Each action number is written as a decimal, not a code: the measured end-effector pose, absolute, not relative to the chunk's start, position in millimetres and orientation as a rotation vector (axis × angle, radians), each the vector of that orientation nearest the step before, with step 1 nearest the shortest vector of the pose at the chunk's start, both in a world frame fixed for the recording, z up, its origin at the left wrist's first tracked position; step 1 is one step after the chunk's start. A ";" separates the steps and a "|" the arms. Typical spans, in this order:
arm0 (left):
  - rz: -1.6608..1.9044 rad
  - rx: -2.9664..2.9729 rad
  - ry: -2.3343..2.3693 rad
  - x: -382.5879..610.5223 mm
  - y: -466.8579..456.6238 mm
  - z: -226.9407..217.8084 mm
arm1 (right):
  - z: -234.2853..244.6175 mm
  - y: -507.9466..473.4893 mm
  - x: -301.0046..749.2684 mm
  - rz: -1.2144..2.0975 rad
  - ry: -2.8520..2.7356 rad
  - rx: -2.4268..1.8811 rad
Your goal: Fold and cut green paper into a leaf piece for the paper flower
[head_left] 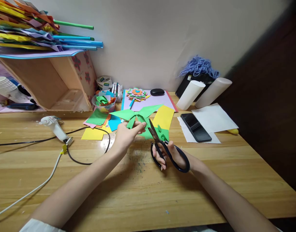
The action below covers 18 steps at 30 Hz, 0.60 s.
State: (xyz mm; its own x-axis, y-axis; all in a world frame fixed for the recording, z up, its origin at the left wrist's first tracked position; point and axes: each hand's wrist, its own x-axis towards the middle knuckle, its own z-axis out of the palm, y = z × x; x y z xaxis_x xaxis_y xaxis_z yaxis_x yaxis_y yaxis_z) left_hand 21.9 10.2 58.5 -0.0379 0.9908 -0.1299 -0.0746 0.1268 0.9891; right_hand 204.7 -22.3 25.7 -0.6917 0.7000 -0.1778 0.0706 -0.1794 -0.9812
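My left fingers (140,126) pinch the green folded paper (149,111), its points spreading out beyond them. My right fingers (159,159) curl through the handles of the scissors (156,137), whose 2 blades stand slightly parted just beside the paper. On the bench (138,199), a yellow sheet (165,116) lies beyond my fingers, a phone (195,127) to their right, a glue gun (54,129) to their left; a pale wall (143,45) rises behind.
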 end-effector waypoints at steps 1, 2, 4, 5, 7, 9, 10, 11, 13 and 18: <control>1.179 1.042 1.250 21.5 10.3 58.4 | 25.4 -22.2 205.0 1.922 -1.662 -0.887; 1.183 1.044 1.252 21.3 10.3 58.4 | 25.2 -22.2 205.2 1.922 -1.673 -0.887; 1.181 1.050 1.253 21.3 10.1 58.6 | 25.0 -22.4 205.2 1.917 -1.690 -0.891; 1.180 1.053 1.254 21.6 9.9 58.9 | 25.0 -22.6 205.0 1.914 -1.695 -0.893; 1.171 1.058 1.254 22.6 9.5 59.6 | 25.5 -22.7 204.4 1.908 -1.694 -0.896; 1.160 1.059 1.251 23.7 9.2 60.0 | 26.2 -22.8 203.7 1.906 -1.687 -0.905; 1.157 1.058 1.249 24.1 9.1 60.1 | 26.6 -22.8 203.3 1.904 -1.684 -0.908; 1.155 1.056 1.246 24.4 9.0 60.2 | 26.8 -22.7 203.0 1.904 -1.681 -0.910; 1.156 1.051 1.244 24.8 9.0 60.4 | 26.8 -22.5 202.4 1.907 -1.673 -0.917; 1.150 1.055 1.245 24.9 9.1 62.2 | 24.5 -22.7 202.2 1.911 -1.655 -0.937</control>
State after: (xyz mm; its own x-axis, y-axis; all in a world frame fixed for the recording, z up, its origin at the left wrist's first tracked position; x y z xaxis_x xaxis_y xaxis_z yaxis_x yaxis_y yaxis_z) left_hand 24.9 9.1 62.2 -0.0188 0.9903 -0.1380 -0.0593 0.1367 0.9888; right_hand 202.2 -22.7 24.5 -0.6727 0.7112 -0.2041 0.1001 -0.1858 -0.9775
